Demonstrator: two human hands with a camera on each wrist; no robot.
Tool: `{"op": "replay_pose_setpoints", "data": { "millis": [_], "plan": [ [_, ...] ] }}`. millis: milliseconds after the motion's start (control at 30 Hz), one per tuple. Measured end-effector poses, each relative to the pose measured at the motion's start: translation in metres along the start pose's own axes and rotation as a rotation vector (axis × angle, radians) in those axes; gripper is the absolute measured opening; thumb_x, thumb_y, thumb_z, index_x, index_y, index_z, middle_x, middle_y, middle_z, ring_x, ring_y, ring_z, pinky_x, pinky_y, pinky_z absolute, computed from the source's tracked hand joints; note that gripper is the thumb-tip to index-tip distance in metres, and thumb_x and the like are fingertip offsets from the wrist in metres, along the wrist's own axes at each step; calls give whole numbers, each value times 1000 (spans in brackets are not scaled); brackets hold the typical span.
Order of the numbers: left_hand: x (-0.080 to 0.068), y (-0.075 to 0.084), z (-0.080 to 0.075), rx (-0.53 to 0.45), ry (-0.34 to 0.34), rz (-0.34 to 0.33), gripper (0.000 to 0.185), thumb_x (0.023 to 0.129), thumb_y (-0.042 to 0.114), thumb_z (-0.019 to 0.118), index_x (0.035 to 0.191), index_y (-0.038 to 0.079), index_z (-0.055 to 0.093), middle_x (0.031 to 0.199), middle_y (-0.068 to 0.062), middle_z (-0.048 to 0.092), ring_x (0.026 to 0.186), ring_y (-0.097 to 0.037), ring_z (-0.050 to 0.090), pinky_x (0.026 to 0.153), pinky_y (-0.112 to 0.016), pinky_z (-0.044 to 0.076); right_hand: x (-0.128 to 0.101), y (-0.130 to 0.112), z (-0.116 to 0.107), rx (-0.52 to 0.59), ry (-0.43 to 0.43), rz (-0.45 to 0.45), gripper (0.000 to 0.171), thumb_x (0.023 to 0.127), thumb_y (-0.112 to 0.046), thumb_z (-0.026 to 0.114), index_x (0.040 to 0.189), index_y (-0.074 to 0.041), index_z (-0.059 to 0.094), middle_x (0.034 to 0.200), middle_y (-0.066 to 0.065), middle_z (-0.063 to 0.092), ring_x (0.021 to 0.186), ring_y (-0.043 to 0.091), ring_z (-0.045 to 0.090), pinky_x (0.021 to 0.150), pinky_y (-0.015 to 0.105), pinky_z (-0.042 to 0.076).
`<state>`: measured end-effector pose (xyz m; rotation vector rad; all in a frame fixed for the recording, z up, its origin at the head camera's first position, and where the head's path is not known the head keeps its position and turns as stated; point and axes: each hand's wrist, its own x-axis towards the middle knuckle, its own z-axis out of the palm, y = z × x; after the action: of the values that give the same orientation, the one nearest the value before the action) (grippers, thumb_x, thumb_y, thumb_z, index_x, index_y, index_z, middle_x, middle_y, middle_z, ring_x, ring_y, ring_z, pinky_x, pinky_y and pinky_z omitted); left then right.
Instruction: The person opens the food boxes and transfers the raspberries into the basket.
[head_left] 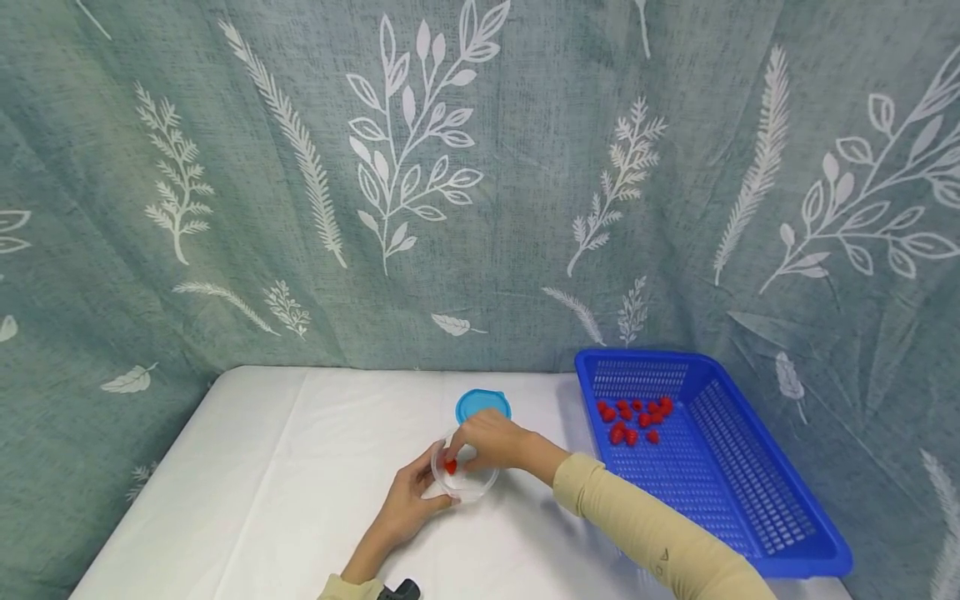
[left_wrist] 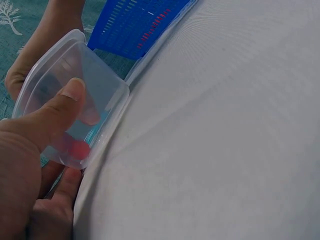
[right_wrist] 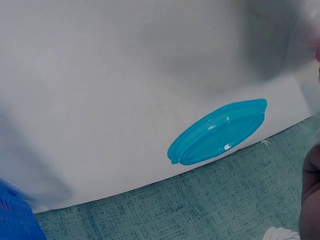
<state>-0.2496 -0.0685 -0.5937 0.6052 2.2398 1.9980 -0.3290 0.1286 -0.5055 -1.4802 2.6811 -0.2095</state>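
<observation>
A clear plastic container [head_left: 471, 490] stands on the white table, its mouth facing up. My left hand [head_left: 408, 504] grips it from the left, thumb on the near wall and fingers round the far side. My right hand [head_left: 491, 439] reaches into the container from above, thumb and forefinger apart. Just under the forefinger lies a small red berry-like piece [head_left: 451, 467]. Through the wall in the left wrist view, a red piece [left_wrist: 79, 150] shows at the bottom, away from one fingertip. Only part of the right hand [right_wrist: 311, 195] enters its own wrist view.
Behind the container lies a round blue lid [head_left: 482, 403]. To the right stands a blue slotted basket [head_left: 720, 492], with several red pieces [head_left: 632, 437] toward its far left end. A green patterned curtain [head_left: 525, 208] hangs at the table's back edge.
</observation>
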Motion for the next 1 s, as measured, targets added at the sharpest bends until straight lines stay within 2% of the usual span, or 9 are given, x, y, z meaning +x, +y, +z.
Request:
{"op": "replay_pose_setpoints", "data": {
  "millis": [167,367,600,733,1000],
  "plan": [
    [0,-1,0,-5,8,4,95,79,4,84,158,-1,30,158,-19,41,146,-31,42,116,-24,39,1,-2,2,-3,-18,29,20,78,-27,89,96,-32,82,89,-23,73,79,-3,63,61,10,42],
    [0,-1,-1,-5,9,7,95,80,5,84,158,1,30,158,-18,42,145,-31,43,115,-24,41,3,-5,4,-80,-19,41,23,77,-33,90,99,-35,81,98,-25,74,86,-6,65,61,9,42],
    [0,-3,-2,-24,0,20,94,81,3,83,158,-1,29,159,-18,40,145,-31,42,116,-25,40,5,-5,8,-112,20,20,19,76,-33,90,92,-34,82,92,-23,75,77,-7,61,56,9,39],
    [0,-4,-2,-11,1,18,94,81,3,83,158,0,29,158,-19,41,145,-32,43,116,-26,40,6,-3,9,-76,12,22,16,79,-31,89,94,-33,82,89,-24,74,77,-6,63,57,8,40],
    [1,-2,-2,-1,-5,26,93,83,6,82,158,-2,28,159,-20,39,147,-35,40,116,-27,40,4,2,3,114,-3,-2,17,85,-22,84,102,-23,80,96,-18,76,92,-4,67,80,13,53]
  ]
}}
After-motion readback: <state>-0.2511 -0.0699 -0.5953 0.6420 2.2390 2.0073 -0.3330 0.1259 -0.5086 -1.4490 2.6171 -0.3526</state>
